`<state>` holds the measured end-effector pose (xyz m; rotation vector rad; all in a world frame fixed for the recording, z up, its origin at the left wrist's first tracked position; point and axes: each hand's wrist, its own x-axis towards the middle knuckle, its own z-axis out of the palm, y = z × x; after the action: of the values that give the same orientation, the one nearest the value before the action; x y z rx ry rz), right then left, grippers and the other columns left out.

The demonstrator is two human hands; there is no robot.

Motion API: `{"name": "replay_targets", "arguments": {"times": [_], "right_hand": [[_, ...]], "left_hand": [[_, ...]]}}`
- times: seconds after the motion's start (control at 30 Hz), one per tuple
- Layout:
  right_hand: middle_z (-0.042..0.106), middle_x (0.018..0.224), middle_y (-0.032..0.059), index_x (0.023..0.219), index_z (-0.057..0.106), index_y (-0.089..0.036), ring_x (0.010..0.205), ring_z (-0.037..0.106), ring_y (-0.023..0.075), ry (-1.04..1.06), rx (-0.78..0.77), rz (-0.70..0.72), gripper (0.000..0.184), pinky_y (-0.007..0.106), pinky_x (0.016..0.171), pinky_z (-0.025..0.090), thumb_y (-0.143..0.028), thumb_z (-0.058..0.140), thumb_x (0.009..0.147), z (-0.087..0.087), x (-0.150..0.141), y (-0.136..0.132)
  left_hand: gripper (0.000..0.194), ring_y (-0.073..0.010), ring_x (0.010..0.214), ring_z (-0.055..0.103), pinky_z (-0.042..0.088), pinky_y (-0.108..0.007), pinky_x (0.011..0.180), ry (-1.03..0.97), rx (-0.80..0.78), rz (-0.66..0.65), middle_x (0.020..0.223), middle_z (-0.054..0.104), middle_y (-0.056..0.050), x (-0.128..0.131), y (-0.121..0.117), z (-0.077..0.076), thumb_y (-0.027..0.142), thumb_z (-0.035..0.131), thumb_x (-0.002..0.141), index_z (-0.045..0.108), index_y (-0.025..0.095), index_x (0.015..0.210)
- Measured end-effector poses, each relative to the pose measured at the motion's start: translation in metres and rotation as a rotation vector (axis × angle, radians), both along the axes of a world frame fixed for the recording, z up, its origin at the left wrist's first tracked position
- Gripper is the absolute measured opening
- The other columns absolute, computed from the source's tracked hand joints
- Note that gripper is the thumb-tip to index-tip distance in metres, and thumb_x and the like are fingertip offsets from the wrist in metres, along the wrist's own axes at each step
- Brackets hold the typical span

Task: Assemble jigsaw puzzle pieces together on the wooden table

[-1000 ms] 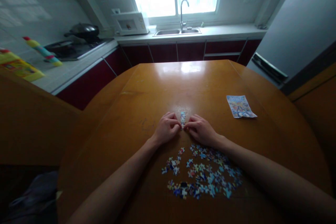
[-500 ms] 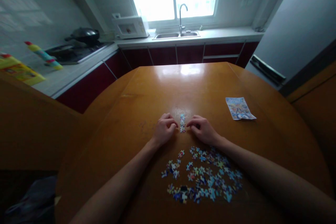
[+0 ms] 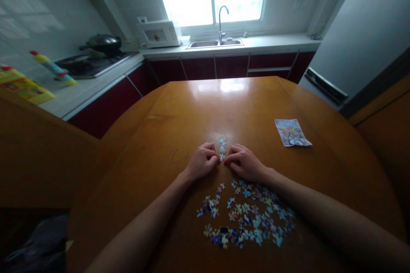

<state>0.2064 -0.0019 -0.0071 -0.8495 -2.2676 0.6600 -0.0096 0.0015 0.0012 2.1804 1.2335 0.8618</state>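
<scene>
A narrow strip of joined jigsaw pieces (image 3: 222, 148) lies on the wooden table (image 3: 198, 106), running away from me. My left hand (image 3: 203, 161) rests at its left side, fingers curled and fingertips against the strip's near end. From the right, my right hand (image 3: 244, 162) meets the same end with its fingers bent in and pressed together. Both hands seem to grip the strip's edges there. Closer to me spreads a pile of loose jigsaw pieces (image 3: 256, 217), partly beneath my right forearm.
A creased picture sheet (image 3: 293, 132) lies on the table to the right. Beyond the table are a counter with a sink (image 3: 205, 44), a microwave (image 3: 159, 34) and a stove with a wok (image 3: 104, 43). A fridge (image 3: 358, 30) stands at the right.
Both hands have slid slightly toward me and closer together, from the strip's sides to its near end. The strip, the loose pieces and the picture sheet look unmoved.
</scene>
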Motion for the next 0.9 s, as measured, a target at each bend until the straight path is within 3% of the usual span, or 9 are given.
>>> {"name": "replay_targets", "arguments": {"times": [0.73, 0.9], "right_hand": [[0.063, 0.084, 0.0027, 0.088, 0.077, -0.024, 0.086, 0.055, 0.0188, 0.029, -0.035, -0.002, 0.024, 0.034, 0.082, 0.044, -0.006, 0.061, 0.082, 0.0006, 0.0003, 0.0005], [0.062, 0.081, 0.0025, 0.083, 0.078, -0.022, 0.078, 0.056, 0.0162, 0.209, -0.165, -0.132, 0.025, 0.03, 0.074, 0.045, -0.006, 0.059, 0.08, -0.0013, -0.0003, 0.0032]], "left_hand": [[0.027, -0.0143, 0.072, 0.052, 0.04, -0.028, 0.069, 0.012, 0.007, -0.072, 0.069, 0.054, -0.001, -0.0007, -0.0015, 0.0011, 0.007, 0.057, 0.078, 0.078, 0.021, 0.07], [0.027, -0.0143, 0.072, 0.052, 0.04, -0.028, 0.068, 0.01, 0.013, -0.022, 0.07, 0.055, -0.001, -0.0001, -0.0011, 0.0007, 0.008, 0.057, 0.077, 0.078, 0.021, 0.07]]}}
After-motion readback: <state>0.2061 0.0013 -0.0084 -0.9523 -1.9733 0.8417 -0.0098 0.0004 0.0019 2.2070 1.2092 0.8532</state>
